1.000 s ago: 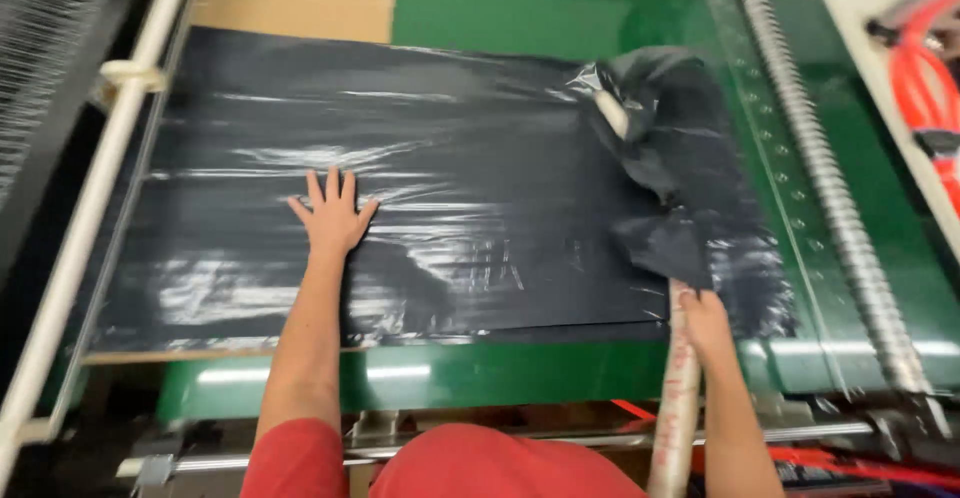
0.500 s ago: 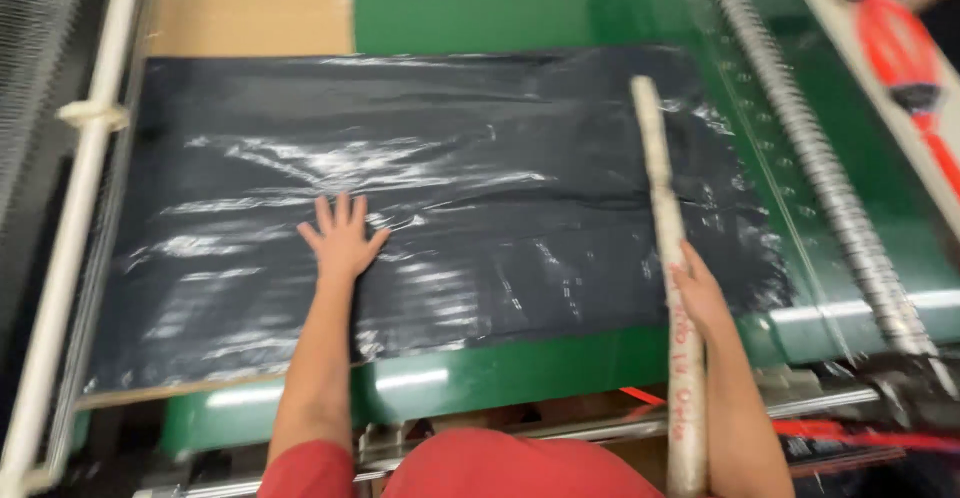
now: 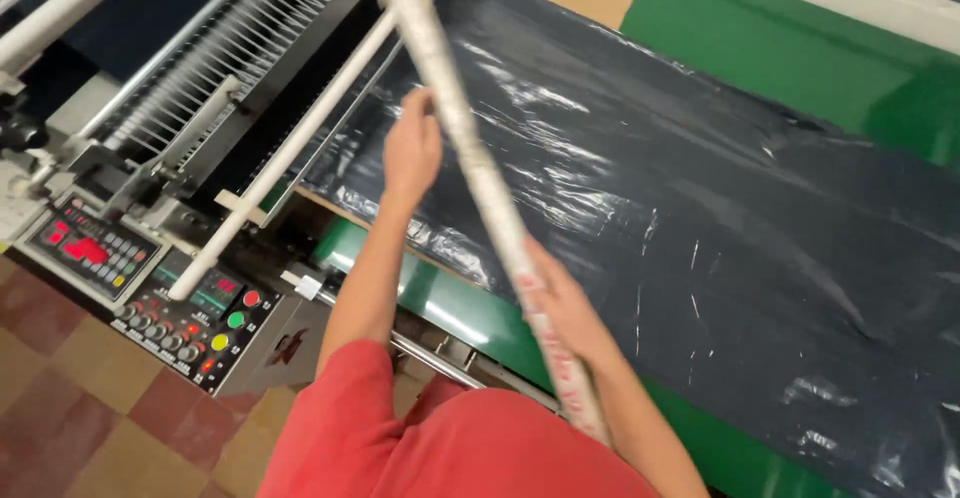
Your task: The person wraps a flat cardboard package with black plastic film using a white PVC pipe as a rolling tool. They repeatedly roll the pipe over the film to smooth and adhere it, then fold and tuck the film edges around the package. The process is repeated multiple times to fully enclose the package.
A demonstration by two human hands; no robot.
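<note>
Both hands (image 3: 413, 148) grip the long stick (image 3: 470, 158) above black plastic (image 3: 700, 218).

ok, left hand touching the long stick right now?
Touching. In the head view the left hand is closed against the long pale stick over the black plastic sheet; no gap shows between them. The right hand grips it lower down.

I see both hands gripping a long pale stick (image 3: 470, 148): left hand (image 3: 412, 148) high, right hand (image 3: 560, 303) low, above black plastic sheeting (image 3: 720, 208).
</note>
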